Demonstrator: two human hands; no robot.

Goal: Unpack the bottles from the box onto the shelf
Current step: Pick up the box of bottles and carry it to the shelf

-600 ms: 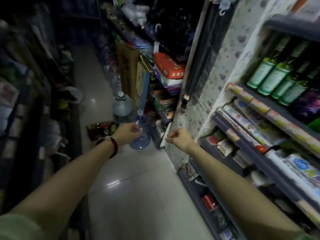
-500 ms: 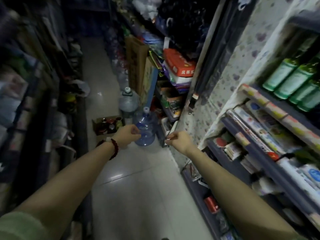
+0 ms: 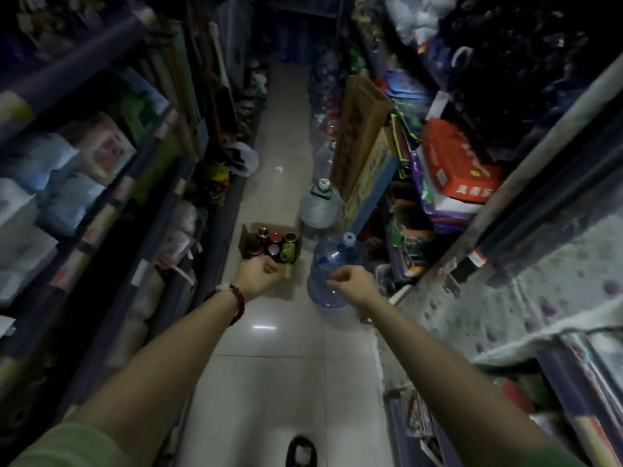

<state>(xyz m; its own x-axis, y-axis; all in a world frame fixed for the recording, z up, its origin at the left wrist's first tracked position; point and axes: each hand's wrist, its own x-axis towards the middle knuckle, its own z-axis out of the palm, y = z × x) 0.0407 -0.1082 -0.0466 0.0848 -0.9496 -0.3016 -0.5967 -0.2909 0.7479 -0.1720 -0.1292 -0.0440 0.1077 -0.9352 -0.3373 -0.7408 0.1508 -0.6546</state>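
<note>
An open cardboard box [image 3: 247,237] lies on the tiled floor of a narrow shop aisle, with several small bottles [image 3: 275,246] standing in it, their caps dark, red and green. My left hand [image 3: 259,274], with a red bead bracelet at the wrist, reaches out with loosely curled fingers over the box's near edge and holds nothing. My right hand [image 3: 350,283] is stretched forward, fingers loosely curled and empty, over a blue water jug [image 3: 332,261]. The shelf [image 3: 573,372] with a flowered cover stands at the right.
Two large water jugs stand on the floor right of the box, the blue one and a pale one [image 3: 318,207] behind it. Packed shelves [image 3: 101,203] line both sides. Cardboard [image 3: 360,129] leans at the right. My shoe [image 3: 301,451] shows at the bottom.
The view has swung left, off the right shelf and down the aisle. The box now lies straight ahead, and both outstretched hands are closer to it.
</note>
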